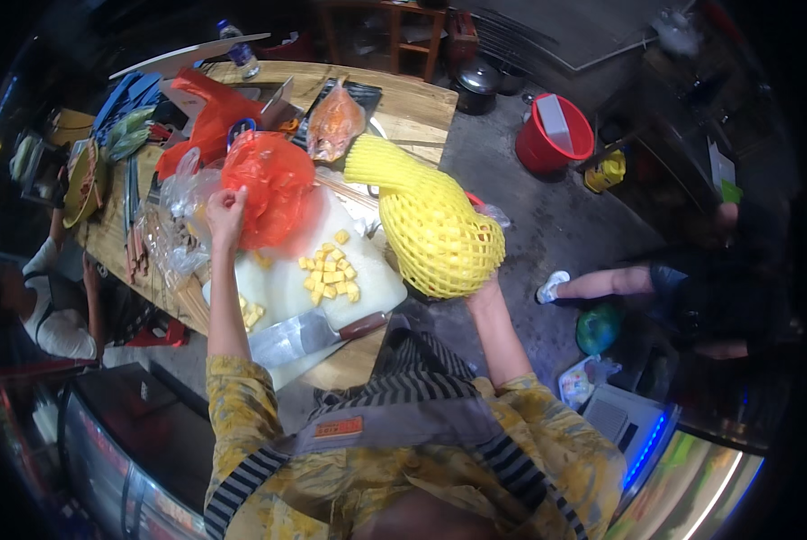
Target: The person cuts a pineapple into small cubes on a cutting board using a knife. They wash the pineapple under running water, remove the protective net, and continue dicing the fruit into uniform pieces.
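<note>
My right hand (488,287) is mostly hidden under a yellow foam fruit net (437,236) with something bulky inside, which it holds up by the table's right edge. My left hand (227,212), fingers pinched together, is at the left side of a thin red plastic bag (268,185); the bag seems to hang from the fingertips. Below the bag, a white cutting board (376,283) bears yellow cubes (329,270) of cut food. A cleaver (295,337) with a brown handle lies along the board's near edge.
Clear plastic bags (191,189), wooden skewers (187,297) and a flattened fish (336,125) on a dark tray share the wooden table (417,108). One person (59,310) is at the left, another (700,283) at the right. A red bucket (555,135) stands on the floor.
</note>
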Demonstrator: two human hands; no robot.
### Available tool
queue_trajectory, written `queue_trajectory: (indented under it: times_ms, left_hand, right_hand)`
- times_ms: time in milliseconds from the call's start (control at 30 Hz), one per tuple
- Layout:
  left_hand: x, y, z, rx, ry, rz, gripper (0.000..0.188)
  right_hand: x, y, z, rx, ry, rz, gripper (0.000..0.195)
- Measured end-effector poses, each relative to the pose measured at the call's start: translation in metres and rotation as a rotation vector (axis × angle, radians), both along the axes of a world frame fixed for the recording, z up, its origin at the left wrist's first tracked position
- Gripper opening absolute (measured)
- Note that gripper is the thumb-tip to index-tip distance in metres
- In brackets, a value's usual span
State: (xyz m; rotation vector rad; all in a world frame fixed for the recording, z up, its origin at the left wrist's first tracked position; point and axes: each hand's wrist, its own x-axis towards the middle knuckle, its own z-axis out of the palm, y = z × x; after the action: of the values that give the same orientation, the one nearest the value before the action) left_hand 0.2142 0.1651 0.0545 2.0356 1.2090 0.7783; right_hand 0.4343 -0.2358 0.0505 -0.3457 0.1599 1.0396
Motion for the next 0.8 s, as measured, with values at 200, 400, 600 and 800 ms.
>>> queue_trajectory:
  times_ms: [200, 400, 600, 800]
  left_hand:
    - [0.04, -0.057, 0.03, 0.659, 0.287, -0.104, 0.026]
    - [0.058, -0.036, -0.007, 0.513, 0.913, -0.479, 0.036]
    - [0.065, -0.054, 0.028, 0.318, 0.42, -0.359, 0.033]
    - [0.063, -0.154, 0.104, 0.138, -0.132, -0.456, 0.044]
  right_hand:
    - [-0.003, -0.007, 0.0, -0.004, -0.004, 0.027, 0.049]
    - [-0.005, -0.01, -0.001, 0.024, 0.014, 0.044, 0.05]
    - [-0.013, -0.017, 0.018, -0.004, 0.053, 0.016, 0.048]
    - [-0.017, -0.012, 0.017, -0.028, 0.028, 0.027, 0.05]
